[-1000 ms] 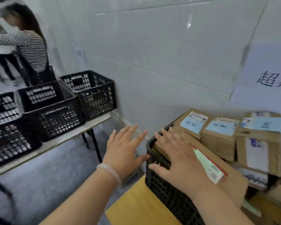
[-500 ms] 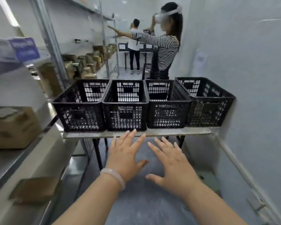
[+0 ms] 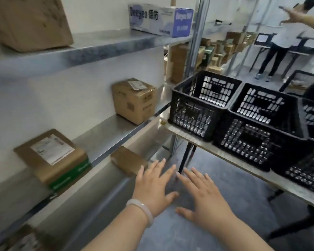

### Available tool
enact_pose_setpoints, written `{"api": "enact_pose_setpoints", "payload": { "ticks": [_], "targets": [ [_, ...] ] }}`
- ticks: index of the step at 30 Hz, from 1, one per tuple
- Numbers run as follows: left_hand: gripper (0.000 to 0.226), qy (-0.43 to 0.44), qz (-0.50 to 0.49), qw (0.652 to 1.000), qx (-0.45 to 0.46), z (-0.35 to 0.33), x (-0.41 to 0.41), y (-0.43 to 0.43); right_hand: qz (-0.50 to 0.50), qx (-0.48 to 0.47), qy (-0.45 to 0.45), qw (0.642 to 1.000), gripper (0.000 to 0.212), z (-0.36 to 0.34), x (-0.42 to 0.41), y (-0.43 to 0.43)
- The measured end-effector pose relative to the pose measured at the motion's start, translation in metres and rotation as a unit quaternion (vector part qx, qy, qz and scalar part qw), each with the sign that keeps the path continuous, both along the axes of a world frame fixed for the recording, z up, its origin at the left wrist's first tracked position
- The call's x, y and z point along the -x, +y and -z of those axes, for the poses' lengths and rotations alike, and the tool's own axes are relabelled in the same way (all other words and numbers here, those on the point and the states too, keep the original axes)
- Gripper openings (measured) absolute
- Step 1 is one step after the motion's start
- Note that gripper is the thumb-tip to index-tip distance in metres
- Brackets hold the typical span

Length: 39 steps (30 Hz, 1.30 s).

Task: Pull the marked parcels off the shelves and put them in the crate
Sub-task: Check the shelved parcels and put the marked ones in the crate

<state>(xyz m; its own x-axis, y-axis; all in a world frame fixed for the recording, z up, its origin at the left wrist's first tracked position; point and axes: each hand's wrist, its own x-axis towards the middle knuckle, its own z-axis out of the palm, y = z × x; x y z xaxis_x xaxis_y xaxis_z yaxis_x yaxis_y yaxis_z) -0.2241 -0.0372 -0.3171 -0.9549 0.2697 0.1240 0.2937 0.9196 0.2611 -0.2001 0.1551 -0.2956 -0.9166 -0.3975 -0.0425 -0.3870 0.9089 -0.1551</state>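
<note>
A: Why are both hands empty?
B: The left hand (image 3: 152,189) and right hand (image 3: 205,198) hover above the floor, fingers (image 3: 153,171) spread and released, probably free to reach.
A: And the parcels?
B: On the shelves (image 3: 116,129) at left: a labelled box (image 3: 134,100) and a flat labelled parcel (image 3: 53,156). The nearest crate (image 3: 201,104) waits open-topped on the bench (image 3: 234,156), near the box

Box (image 3: 152,19) on top shelf (image 3: 98,46): printed "儒佑" after a half-legible Latin word beginning "Dee"; parcel labels (image 3: 52,148) too blurred to read.
</note>
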Motion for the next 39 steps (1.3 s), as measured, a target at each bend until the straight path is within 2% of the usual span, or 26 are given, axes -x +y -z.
{"api": "enact_pose_setpoints", "payload": {
  "ticks": [6, 12, 18, 29, 36, 39],
  "targets": [
    [0.081, -0.057, -0.152, 0.987, -0.006, 0.037, -0.001, -0.05, -0.113, 0.007, -0.032, 0.993, 0.091, 0.032, 0.055, -0.03],
    [0.079, -0.103, -0.276, 0.955, -0.031, 0.055, 0.007, -0.044, -0.208, 0.004, -0.05, 0.977, 0.093, 0.048, 0.116, -0.039],
    [0.076, -0.119, -0.369, 0.92, -0.062, 0.072, 0.032, -0.029, -0.254, 0.024, -0.075, 0.964, 0.09, 0.074, 0.164, -0.036],
    [0.075, -0.16, -0.41, 0.886, -0.148, 0.16, 0.102, -0.046, -0.261, 0.031, -0.141, 0.955, 0.087, 0.179, 0.224, -0.054],
    [0.075, -0.16, -0.436, 0.868, -0.175, 0.231, 0.157, -0.067, -0.213, 0.075, -0.167, 0.96, 0.083, 0.25, 0.285, -0.082],
    [0.074, -0.187, -0.447, 0.857, -0.176, 0.269, 0.178, -0.07, -0.217, 0.056, -0.2, 0.954, 0.082, 0.289, 0.32, -0.094]
  ]
}}
